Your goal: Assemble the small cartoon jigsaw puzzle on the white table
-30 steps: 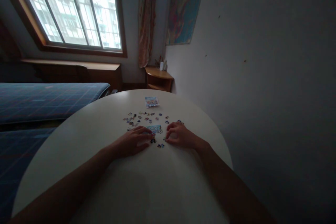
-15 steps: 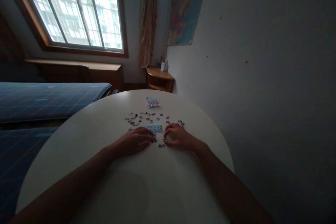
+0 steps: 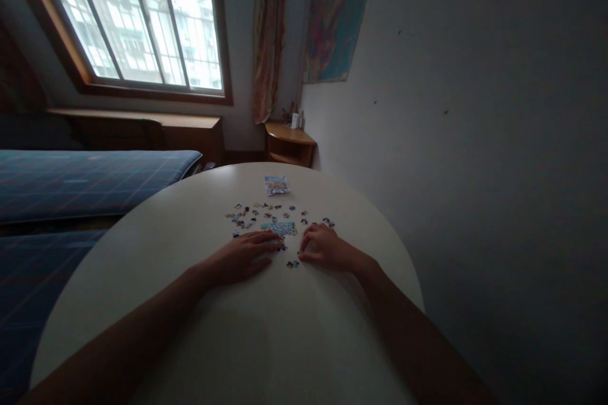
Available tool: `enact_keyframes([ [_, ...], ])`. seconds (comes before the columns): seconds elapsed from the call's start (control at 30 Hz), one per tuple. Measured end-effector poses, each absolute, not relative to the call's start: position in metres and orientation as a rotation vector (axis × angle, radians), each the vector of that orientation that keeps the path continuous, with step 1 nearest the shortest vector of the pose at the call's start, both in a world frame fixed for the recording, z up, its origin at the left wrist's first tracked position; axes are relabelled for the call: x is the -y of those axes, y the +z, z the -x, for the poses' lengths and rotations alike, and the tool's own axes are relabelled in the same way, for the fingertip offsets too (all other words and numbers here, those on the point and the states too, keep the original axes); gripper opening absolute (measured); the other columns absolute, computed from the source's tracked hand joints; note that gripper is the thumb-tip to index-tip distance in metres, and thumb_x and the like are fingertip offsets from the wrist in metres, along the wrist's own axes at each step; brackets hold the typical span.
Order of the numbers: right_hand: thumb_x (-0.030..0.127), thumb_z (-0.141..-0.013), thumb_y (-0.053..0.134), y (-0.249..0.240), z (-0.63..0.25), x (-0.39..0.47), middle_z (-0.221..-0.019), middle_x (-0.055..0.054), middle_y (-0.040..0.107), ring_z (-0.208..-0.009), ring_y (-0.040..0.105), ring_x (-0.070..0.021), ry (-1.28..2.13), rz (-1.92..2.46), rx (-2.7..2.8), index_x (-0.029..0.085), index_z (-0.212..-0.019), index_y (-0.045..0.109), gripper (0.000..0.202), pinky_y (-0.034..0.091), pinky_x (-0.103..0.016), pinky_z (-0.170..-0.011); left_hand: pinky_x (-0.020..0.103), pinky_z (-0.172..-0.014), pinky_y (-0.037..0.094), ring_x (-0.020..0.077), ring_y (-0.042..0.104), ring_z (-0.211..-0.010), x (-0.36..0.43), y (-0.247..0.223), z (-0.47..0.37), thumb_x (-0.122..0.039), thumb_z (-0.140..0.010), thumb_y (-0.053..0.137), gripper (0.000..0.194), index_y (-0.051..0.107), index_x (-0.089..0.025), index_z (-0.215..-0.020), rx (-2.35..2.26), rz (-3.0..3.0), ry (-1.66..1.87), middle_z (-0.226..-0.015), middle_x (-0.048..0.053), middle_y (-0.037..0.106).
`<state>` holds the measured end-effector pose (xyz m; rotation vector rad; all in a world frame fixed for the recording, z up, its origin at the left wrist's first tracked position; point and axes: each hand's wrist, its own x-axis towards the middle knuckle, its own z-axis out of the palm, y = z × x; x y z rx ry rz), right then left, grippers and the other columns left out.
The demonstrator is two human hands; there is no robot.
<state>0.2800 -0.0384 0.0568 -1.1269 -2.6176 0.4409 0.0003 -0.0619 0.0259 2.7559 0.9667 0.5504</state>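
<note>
My left hand rests flat on the white table, its fingers spread, with the fingertips over the lower edge of a joined blue puzzle section. To the right, my right hand is curled with thumb and fingers drawn together at a small puzzle piece, mostly hidden by the fingertips. Between the hands, a few joined pieces lie below the section. Nearer the camera is another small cluster. Loose pieces are scattered beyond the hands, and several more lie behind my right hand.
A small picture sheet lies toward the far side of the round white table. A bed with a blue plaid cover stands at the left. Past the table are a wooden corner shelf and a wall at the right.
The joined puzzle section shows slightly higher and straighter between my hands. My right hand has shifted slightly right, and the piece at its fingertips has moved with it. My left fingers have shifted slightly.
</note>
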Motion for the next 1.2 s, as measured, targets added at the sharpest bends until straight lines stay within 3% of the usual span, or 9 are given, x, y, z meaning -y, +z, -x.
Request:
enact_keyframes([
  [0.23,0.029,-0.080,0.070,0.060,-0.275,0.041,-0.092,-0.007,0.068,-0.086,0.060,-0.0185,0.494,1.190,2.590,0.019,-0.091,0.072,0.016,0.042,-0.031,-0.081,0.047,-0.114,0.035,0.0253,0.040,-0.138,0.063,0.027,-0.001,-0.033,-0.095,0.050,0.049,0.044,-0.034,-0.144,-1.002,-2.758,0.510,-0.151,0.002,0.043],
  [0.33,0.033,-0.078,0.072,0.063,-0.274,0.044,-0.101,-0.009,0.066,-0.089,0.060,-0.0198,0.477,1.235,2.572,0.018,-0.099,0.071,0.026,0.043,-0.031,-0.080,0.047,-0.114,0.034,0.0254,0.040,-0.138,0.063,0.028,-0.001,-0.034,-0.096,0.049,0.049,0.043,-0.034,-0.144,-1.020,-2.763,0.476,-0.152,0.002,0.042],
  [0.53,0.029,-0.079,0.069,0.075,-0.267,0.040,-0.103,-0.009,0.067,-0.091,0.061,-0.0184,0.542,1.315,2.688,0.018,-0.095,0.074,0.019,0.043,-0.027,-0.079,0.045,-0.116,0.031,0.0255,0.037,-0.140,0.062,0.026,-0.002,-0.037,-0.095,0.050,0.051,0.041,-0.034,-0.145,-1.024,-2.761,0.464,-0.153,0.001,0.040],
  [0.67,0.023,-0.078,0.068,0.086,-0.255,0.030,-0.090,-0.005,0.071,-0.082,0.063,-0.0165,0.718,1.392,2.828,0.018,-0.092,0.074,0.016,0.043,-0.023,-0.070,0.044,-0.114,0.033,0.0250,0.044,-0.134,0.059,0.032,-0.007,-0.035,-0.093,0.052,0.046,0.049,-0.032,-0.139,-1.031,-2.737,0.508,-0.147,0.003,0.048],
  [0.83,0.019,-0.076,0.068,0.096,-0.246,0.026,-0.087,-0.004,0.071,-0.076,0.062,-0.0152,0.813,1.429,2.890,0.017,-0.092,0.074,0.017,0.040,-0.021,-0.061,0.037,-0.100,0.047,0.0210,0.060,-0.111,0.055,0.042,-0.024,-0.023,-0.091,0.051,0.027,0.065,-0.027,-0.113,-1.071,-2.706,0.503,-0.120,0.005,0.064],
  [0.9,0.017,-0.076,0.067,0.096,-0.245,0.028,-0.086,-0.004,0.071,-0.075,0.062,-0.0151,0.791,1.448,2.888,0.017,-0.091,0.073,0.016,0.040,-0.021,-0.060,0.037,-0.097,0.048,0.0213,0.060,-0.108,0.057,0.039,-0.029,-0.021,-0.091,0.050,0.024,0.064,-0.025,-0.110,-1.144,-2.707,0.551,-0.115,0.006,0.064],
  [1.03,0.014,-0.076,0.065,0.090,-0.249,0.036,-0.087,-0.006,0.071,-0.080,0.062,-0.0168,0.661,1.387,2.847,0.016,-0.088,0.072,0.013,0.042,-0.023,-0.068,0.040,-0.104,0.044,0.0224,0.053,-0.119,0.063,0.023,-0.030,-0.016,-0.090,0.049,0.029,0.058,-0.023,-0.117,-1.142,-2.722,0.689,-0.127,0.008,0.058],
  [1.2,0.014,-0.079,0.064,0.075,-0.254,0.045,-0.095,-0.008,0.069,-0.085,0.061,-0.0167,0.617,1.287,2.676,0.016,-0.096,0.069,0.018,0.043,-0.025,-0.074,0.041,-0.107,0.042,0.0225,0.052,-0.122,0.063,0.015,-0.025,-0.018,-0.091,0.050,0.030,0.055,-0.024,-0.121,-1.093,-2.701,0.718,-0.132,0.008,0.055],
])
